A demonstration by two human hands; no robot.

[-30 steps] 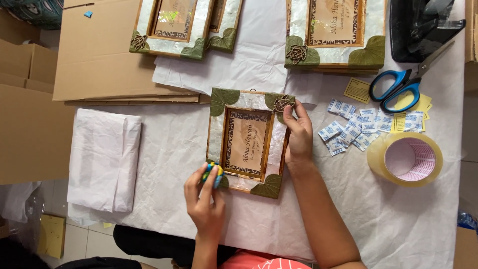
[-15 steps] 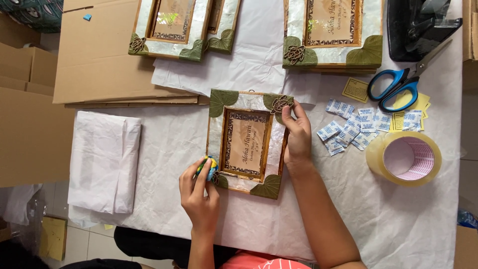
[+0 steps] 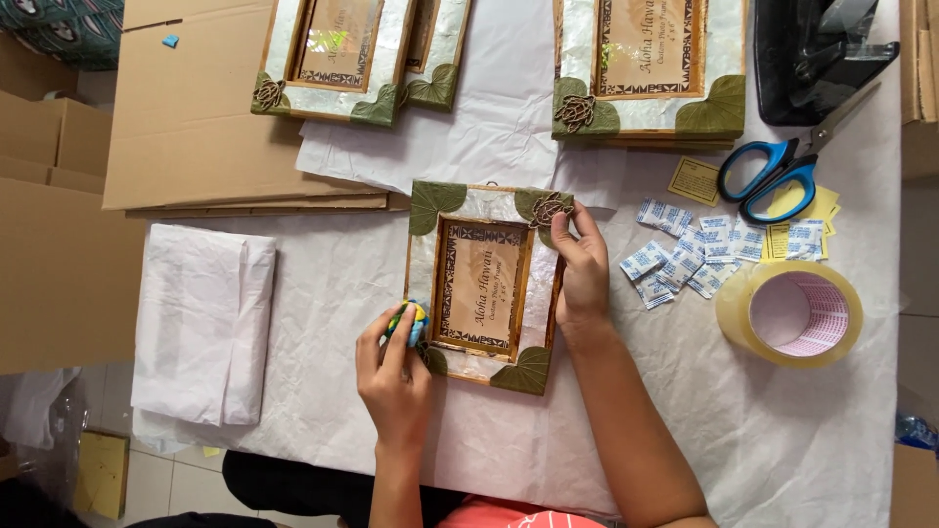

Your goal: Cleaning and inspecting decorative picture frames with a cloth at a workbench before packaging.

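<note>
A decorated picture frame (image 3: 481, 284) with green leaf corners and a shell-like border lies on white tissue paper (image 3: 323, 284) in the middle of the table. My right hand (image 3: 582, 264) rests on the frame's right edge, fingers near its top right corner with the small turtle ornament. My left hand (image 3: 391, 376) is closed around a small blue, yellow and green cloth (image 3: 411, 321), pressed against the frame's lower left edge.
Several more frames (image 3: 646, 68) lie along the far edge on paper and flat cardboard (image 3: 186, 127). A folded stack of white paper (image 3: 201, 323) lies left. Right of the frame: small white sachets (image 3: 685, 256), blue scissors (image 3: 773, 176), a tape roll (image 3: 790, 313), yellow cards (image 3: 694, 181).
My left hand with the cloth has slid slightly up along the frame's left edge. My right hand stays on the frame's right side.
</note>
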